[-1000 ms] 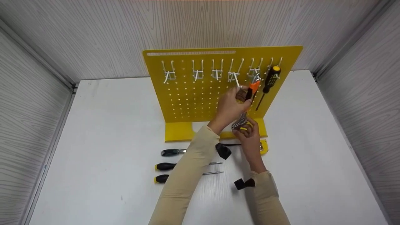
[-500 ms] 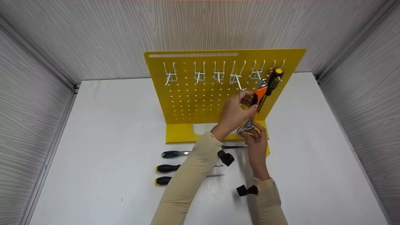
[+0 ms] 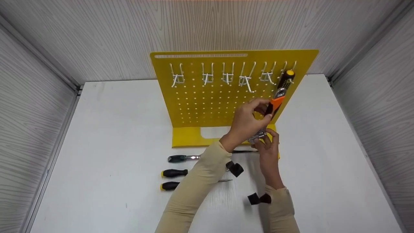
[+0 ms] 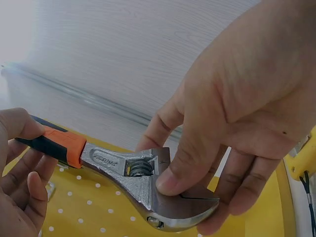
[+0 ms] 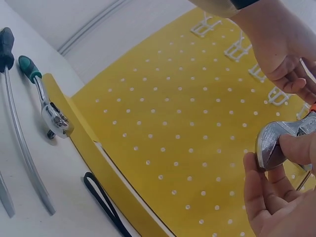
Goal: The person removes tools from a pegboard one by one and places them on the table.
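An adjustable wrench with an orange and black handle (image 3: pixel 277 102) is held in front of the pegboard's right side. My left hand (image 3: pixel 247 121) pinches the handle between thumb and fingers. Lower down, my right hand (image 3: pixel 268 158) grips the metal head, its thumb lying on the jaw in the left wrist view (image 4: pixel 173 205). The handle's holed end overlaps a hanging black and yellow screwdriver (image 3: pixel 286 78) in the head view; whether they touch, I cannot tell. White hooks (image 3: pixel 247 82) stick out of the yellow pegboard (image 3: pixel 200 106) left of that screwdriver.
Two black and yellow screwdrivers (image 3: pixel 174 173) lie on the white table (image 3: pixel 113 145), partly under my left forearm. Nearer the board is a ratchet with a green and black handle (image 3: pixel 177 158). Beside my right hand, a yellow tool (image 4: pixel 302 159) with a black cord shows in part.
Both hands have moved right and slightly down with the wrench. Its handle end has gone from beside a hook to over the hanging screwdriver in the head view.
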`<action>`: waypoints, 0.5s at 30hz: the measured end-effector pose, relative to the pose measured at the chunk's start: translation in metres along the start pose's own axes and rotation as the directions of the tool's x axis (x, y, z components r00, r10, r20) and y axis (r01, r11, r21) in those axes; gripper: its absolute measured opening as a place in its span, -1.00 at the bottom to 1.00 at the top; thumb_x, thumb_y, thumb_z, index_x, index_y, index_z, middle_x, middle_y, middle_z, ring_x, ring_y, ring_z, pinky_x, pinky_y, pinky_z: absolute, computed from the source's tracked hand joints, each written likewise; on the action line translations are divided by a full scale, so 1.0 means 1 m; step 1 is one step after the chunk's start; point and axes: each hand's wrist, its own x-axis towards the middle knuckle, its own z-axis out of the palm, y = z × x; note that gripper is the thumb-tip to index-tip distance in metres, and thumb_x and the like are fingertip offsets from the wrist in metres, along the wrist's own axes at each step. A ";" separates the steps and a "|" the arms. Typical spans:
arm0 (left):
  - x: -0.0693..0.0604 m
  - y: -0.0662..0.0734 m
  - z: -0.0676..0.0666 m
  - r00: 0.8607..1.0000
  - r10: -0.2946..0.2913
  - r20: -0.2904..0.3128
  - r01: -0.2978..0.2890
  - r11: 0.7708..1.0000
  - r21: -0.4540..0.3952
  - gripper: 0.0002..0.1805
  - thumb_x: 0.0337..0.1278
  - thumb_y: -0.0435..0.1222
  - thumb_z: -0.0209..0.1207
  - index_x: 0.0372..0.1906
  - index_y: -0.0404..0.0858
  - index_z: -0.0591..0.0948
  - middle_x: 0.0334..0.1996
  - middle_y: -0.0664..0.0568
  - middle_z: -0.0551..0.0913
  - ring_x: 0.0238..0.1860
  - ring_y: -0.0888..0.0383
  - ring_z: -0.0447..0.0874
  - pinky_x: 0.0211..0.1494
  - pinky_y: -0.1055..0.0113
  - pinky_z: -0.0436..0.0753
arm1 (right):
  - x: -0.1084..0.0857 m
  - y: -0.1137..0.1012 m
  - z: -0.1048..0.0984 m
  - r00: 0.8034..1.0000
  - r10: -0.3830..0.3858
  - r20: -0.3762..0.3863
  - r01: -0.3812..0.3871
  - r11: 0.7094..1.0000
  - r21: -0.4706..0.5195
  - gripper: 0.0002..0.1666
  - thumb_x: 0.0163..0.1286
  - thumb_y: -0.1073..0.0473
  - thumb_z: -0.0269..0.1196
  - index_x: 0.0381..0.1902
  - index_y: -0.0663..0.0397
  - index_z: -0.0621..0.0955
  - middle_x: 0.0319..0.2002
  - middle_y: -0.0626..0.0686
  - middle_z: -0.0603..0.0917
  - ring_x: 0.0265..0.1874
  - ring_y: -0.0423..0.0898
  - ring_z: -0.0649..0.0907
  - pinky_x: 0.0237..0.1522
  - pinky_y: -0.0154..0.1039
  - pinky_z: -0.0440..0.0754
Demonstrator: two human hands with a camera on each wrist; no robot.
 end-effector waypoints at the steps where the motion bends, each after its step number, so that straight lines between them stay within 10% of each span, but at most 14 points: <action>1: -0.002 0.000 -0.001 1.000 -0.002 -0.003 0.001 1.000 -0.011 -0.65 0.11 -0.36 0.28 0.04 -0.31 0.60 -0.21 -0.06 0.71 -0.21 0.23 0.67 -0.13 0.55 0.59 | -0.001 0.000 0.000 1.000 0.003 -0.004 -0.003 1.000 -0.011 -0.55 0.46 0.16 0.11 0.20 -0.17 0.21 0.07 0.03 0.48 -0.07 -0.14 0.63 -0.09 -0.31 0.58; 15: -0.031 -0.013 -0.010 0.974 -0.224 -0.026 0.213 0.950 -0.228 -0.65 0.12 -0.26 0.32 0.02 -0.22 0.57 -0.14 -0.03 0.69 -0.14 0.23 0.64 -0.09 0.40 0.60 | -0.017 -0.002 -0.014 0.980 0.139 -0.144 -0.149 0.987 -0.063 -0.45 0.35 0.23 0.25 0.28 -0.06 0.42 -0.10 -0.01 0.61 -0.25 -0.16 0.62 -0.32 -0.41 0.59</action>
